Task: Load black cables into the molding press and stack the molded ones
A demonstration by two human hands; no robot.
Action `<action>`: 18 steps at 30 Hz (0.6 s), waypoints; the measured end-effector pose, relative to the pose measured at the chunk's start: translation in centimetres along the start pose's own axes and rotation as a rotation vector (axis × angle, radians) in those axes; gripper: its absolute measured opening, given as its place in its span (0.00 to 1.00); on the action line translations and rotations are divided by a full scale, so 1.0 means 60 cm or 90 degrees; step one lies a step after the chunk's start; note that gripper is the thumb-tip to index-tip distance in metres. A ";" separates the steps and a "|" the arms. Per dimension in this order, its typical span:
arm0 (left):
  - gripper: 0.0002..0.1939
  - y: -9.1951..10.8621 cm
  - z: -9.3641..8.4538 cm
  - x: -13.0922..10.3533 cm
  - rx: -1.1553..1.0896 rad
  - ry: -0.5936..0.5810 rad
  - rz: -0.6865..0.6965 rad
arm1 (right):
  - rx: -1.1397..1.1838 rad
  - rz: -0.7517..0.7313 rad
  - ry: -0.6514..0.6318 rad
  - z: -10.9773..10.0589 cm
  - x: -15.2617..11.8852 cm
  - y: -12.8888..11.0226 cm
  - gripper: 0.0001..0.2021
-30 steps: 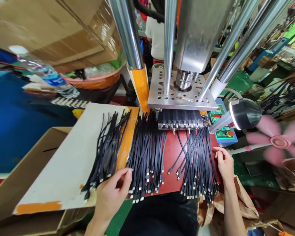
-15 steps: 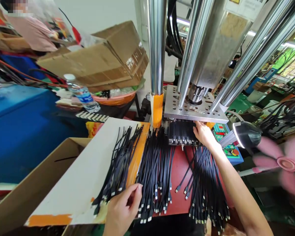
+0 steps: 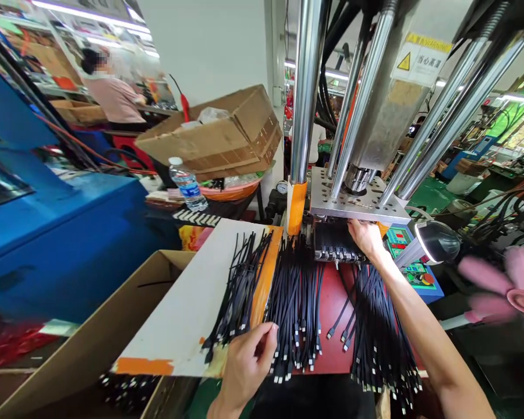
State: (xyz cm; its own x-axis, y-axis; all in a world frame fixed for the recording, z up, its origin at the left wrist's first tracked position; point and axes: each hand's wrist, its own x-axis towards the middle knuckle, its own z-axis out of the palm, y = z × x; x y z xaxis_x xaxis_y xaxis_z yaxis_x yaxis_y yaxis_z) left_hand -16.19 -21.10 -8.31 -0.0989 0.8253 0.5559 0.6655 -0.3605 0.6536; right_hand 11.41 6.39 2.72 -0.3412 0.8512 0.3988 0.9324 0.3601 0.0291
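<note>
My left hand (image 3: 251, 358) hovers at the front edge of the white board (image 3: 179, 302), its thumb and fingertips pinched; what they hold, if anything, is too small to see. My right hand (image 3: 367, 237) reaches under the metal plate (image 3: 353, 203) of a press, touching the right side of the black mould block (image 3: 337, 238); its fingertips are partly hidden. Black cables (image 3: 294, 297) lie in rows on the board and red surface (image 3: 332, 314). Another bunch of cables (image 3: 378, 326) hangs near my right forearm.
A lamp (image 3: 439, 240) and a blue control box (image 3: 423, 279) stand right of the press, beside a spinning pink fan (image 3: 521, 297). Cardboard boxes (image 3: 213, 137), a water bottle (image 3: 187, 185) and a blue machine (image 3: 70, 233) are left. A person (image 3: 113, 96) sits farther back.
The camera view has swung left and up, so the scene sits farther right and lower. Both hands keep nearly the same places and poses relative to the cables and press.
</note>
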 end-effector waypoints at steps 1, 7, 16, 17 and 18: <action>0.09 0.003 -0.002 0.002 -0.005 -0.002 -0.002 | 0.006 0.004 0.024 -0.016 -0.034 -0.005 0.14; 0.16 0.037 -0.031 0.085 -0.107 -0.043 -0.042 | 0.219 0.006 0.302 -0.180 -0.204 -0.034 0.08; 0.47 0.102 0.073 0.082 -0.822 -0.562 -0.210 | 0.439 0.021 0.003 -0.244 -0.295 -0.089 0.05; 0.50 0.118 0.094 0.062 -0.914 -0.608 -0.240 | 0.442 0.032 -0.011 -0.233 -0.304 -0.093 0.05; 0.52 0.134 0.113 0.043 -0.983 -0.634 -0.278 | 0.443 0.042 -0.022 -0.222 -0.312 -0.097 0.06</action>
State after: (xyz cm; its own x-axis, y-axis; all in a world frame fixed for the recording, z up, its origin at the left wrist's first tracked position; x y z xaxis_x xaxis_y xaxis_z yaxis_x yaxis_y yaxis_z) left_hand -6.10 -18.91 -5.10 0.7283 0.6674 0.1553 -0.4988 0.3610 0.7880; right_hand 13.95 -16.72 7.31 -0.3008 0.8870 0.3502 0.6629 0.4585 -0.5919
